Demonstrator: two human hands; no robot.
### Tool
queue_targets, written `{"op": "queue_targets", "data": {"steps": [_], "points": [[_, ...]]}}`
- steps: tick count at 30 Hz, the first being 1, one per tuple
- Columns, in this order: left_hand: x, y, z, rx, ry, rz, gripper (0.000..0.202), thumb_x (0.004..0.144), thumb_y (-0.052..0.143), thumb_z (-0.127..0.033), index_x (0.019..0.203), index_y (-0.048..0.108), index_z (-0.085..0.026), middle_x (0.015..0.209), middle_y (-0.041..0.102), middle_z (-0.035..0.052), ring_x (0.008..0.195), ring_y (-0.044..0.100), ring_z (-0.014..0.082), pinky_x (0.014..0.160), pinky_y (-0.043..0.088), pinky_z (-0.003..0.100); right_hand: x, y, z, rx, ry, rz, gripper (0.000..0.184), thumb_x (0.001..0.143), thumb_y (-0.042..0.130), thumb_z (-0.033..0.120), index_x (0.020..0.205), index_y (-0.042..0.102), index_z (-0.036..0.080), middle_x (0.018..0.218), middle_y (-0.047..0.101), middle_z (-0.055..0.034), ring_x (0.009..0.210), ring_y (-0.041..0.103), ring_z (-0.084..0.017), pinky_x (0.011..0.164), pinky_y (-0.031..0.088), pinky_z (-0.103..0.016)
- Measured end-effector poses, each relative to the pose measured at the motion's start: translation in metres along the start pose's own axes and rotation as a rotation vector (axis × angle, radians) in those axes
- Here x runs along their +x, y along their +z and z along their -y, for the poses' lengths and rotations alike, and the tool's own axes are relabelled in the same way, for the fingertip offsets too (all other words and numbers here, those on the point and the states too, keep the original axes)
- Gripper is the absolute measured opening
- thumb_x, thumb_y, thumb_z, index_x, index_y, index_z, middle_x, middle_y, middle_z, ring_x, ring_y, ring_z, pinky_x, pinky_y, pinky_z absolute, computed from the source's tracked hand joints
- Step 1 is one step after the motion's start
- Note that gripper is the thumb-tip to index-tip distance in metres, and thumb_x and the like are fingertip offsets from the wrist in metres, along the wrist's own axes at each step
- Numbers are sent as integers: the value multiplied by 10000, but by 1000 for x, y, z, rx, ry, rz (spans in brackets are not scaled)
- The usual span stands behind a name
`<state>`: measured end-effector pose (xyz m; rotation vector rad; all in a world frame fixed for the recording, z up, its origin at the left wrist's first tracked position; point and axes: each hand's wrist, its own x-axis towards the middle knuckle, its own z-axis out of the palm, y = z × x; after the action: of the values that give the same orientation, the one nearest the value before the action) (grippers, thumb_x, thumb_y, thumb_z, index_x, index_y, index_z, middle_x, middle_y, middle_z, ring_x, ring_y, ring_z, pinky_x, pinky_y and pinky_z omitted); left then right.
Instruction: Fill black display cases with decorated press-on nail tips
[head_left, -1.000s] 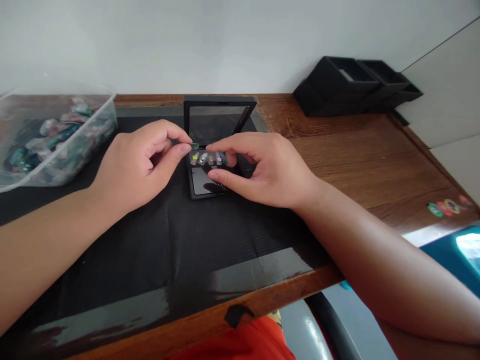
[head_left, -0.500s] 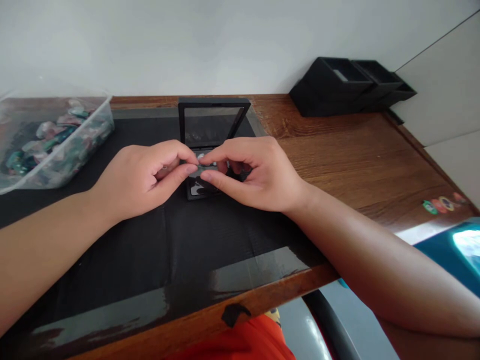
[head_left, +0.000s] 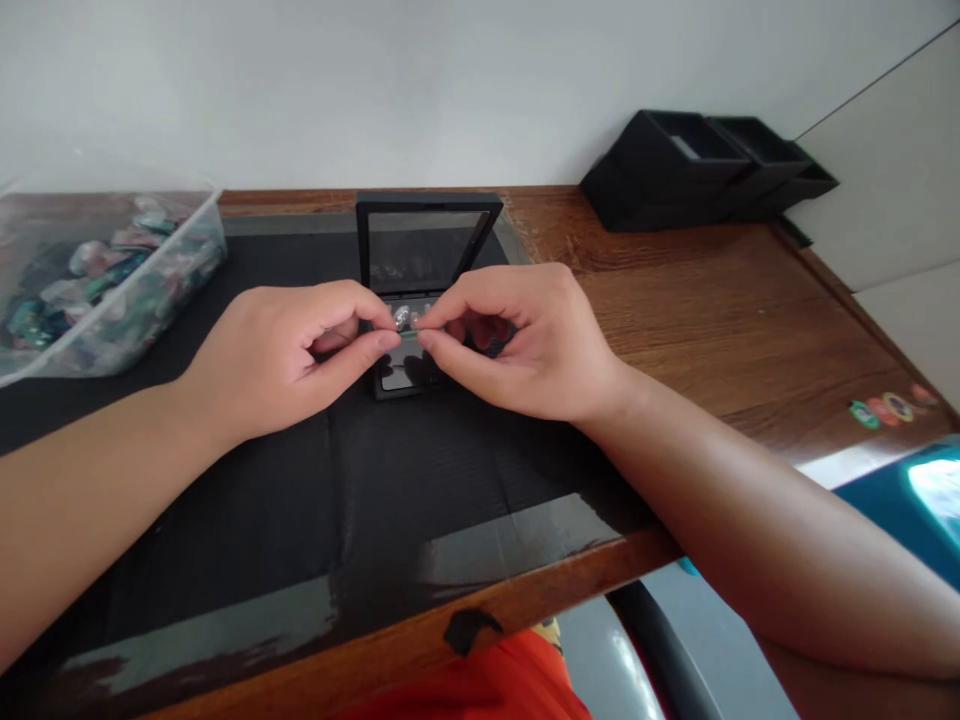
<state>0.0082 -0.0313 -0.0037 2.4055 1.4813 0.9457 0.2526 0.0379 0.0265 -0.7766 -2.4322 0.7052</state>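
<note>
An open black display frame point(head_left: 429, 203) with clear film in its windows stands on the dark mat, its upper half raised. Over its lower half, both my hands are closed in a pinch, fingertips a short gap apart. My left hand point(head_left: 300, 355) and my right hand point(head_left: 517, 345) grip opposite ends of a thin greenish strand point(head_left: 409, 333). Just behind the strand shows a small shiny silvery piece point(head_left: 402, 317); whether it is joined to the strand I cannot tell. My right hand's other fingers are curled, and both hands partly cover the frame's lower half.
On the left is a clear plastic bin point(head_left: 112, 325) of small wrapped pink and green pieces. Several black open boxes point(head_left: 675, 165) lean at the back right by the wall. Small coloured round items point(head_left: 889, 408) lie near the wooden table's point(head_left: 675, 320) right edge.
My right hand has shifted slightly right, and its thumb and index finger, apart before, have closed together. The gap between the hands has widened, showing the silvery piece. My left hand has stayed put.
</note>
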Motion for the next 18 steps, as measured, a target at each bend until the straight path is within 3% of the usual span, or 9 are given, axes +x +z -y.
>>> {"op": "queue_targets", "data": {"steps": [6, 11, 18], "points": [[4, 2, 1, -7, -96, 20, 223, 1082, 571, -428, 1019, 734, -288, 614, 545, -54, 527, 505, 130, 576, 394, 328, 0, -4, 3, -18, 12, -30, 160, 980, 678, 283, 881, 801, 261, 797, 759, -14, 730, 676, -179, 717, 562, -364], [2, 4, 2, 40, 1, 73, 246, 1083, 549, -394, 1082, 765, -276, 835, 768, -1, 673, 682, 174, 658, 467, 331, 1, -5, 1, -78, 37, -36, 181, 996, 663, 305, 917, 823, 270, 782, 742, -15, 735, 670, -190, 737, 565, -374], [1, 5, -7, 89, 95, 148, 316, 1097, 472, -326, 1149, 774, -247, 1030, 833, 68, 909, 798, 261, 808, 561, 378, 0, -4, 0, -24, -9, -106, 143, 965, 701, 235, 872, 809, 226, 730, 711, 6, 638, 600, -140, 661, 525, -329]]}}
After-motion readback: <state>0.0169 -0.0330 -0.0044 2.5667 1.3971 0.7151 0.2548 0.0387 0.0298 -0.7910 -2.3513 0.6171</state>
